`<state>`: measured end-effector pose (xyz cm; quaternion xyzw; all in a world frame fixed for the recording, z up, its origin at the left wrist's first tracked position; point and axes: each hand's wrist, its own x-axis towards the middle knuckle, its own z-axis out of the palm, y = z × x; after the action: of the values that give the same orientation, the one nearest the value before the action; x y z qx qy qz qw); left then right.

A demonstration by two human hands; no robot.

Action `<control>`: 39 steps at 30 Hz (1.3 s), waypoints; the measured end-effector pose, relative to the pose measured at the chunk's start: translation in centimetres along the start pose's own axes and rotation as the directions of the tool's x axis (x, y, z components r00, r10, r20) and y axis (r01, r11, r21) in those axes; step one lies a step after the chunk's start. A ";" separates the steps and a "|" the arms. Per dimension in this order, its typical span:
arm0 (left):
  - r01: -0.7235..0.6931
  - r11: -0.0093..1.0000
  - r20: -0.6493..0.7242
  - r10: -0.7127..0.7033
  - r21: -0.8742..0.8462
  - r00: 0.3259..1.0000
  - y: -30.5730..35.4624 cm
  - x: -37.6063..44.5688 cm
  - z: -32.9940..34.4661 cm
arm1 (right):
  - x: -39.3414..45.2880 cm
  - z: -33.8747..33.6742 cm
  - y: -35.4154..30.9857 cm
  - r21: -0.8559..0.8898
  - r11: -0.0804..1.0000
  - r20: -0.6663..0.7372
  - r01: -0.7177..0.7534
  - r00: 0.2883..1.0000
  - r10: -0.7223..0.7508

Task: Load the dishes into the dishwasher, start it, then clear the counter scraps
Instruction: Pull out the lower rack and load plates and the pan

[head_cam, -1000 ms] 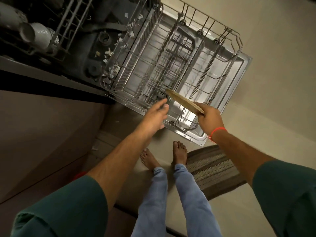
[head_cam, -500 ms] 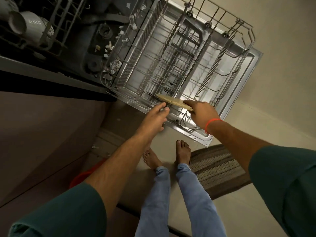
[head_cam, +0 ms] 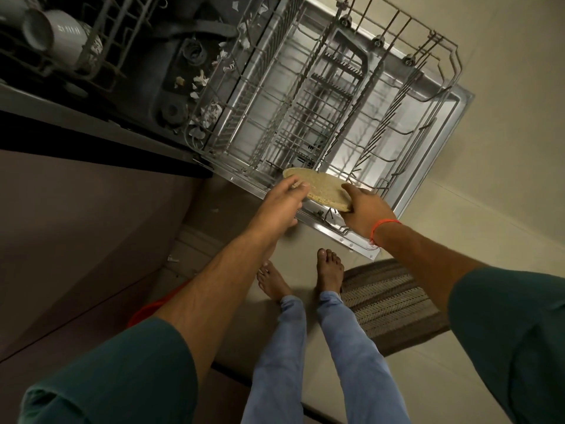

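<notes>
lower rack (head_cam: pixel 321 123) bare and open above, upright tines across its floor

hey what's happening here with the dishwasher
A person stands at the open dishwasher with the lower rack pulled out over the door and empty. The right hand holds a speckled tan plate by its near edge, just above the rack's front corner, and the left hand touches its far edge to steady it. The plate isn't slotted in yet. White cups sit in the upper rack, and pale scraps litter the tub floor.
</notes>
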<state>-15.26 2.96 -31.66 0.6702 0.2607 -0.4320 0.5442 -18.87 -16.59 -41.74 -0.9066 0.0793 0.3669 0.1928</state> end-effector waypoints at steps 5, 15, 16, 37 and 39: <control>-0.005 1.000 0.002 0.005 -0.014 1.000 -0.3 -0.9 0.3 | -1.4 0.1 0.3 -0.016 1.000 0.002 0.023 1.000 -0.023; -0.018 0.999 -0.021 0.017 -0.051 1.000 -1.7 -2.8 0.9 | -3.3 -0.2 -0.8 -0.244 0.964 -0.135 0.110 0.980 -0.146; -0.020 0.999 -0.021 0.020 -0.049 1.000 -1.9 -2.9 0.9 | -3.4 -0.4 -1.0 -0.268 0.957 -0.170 0.109 0.973 -0.158; -0.007 0.999 0.006 0.007 -0.046 1.000 0.1 -2.6 0.5 | -5.2 -5.0 -3.7 0.875 -0.363 0.449 -0.321 0.818 0.358; 0.000 0.999 0.014 0.000 -0.046 1.000 0.3 -2.1 0.6 | -5.1 -4.0 -4.2 0.844 -0.427 0.483 -0.324 0.805 0.345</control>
<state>-16.24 2.54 -29.70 0.6545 0.2669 -0.4304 0.5614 -18.80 -14.40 -34.40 -0.3114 0.6149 0.1884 0.6995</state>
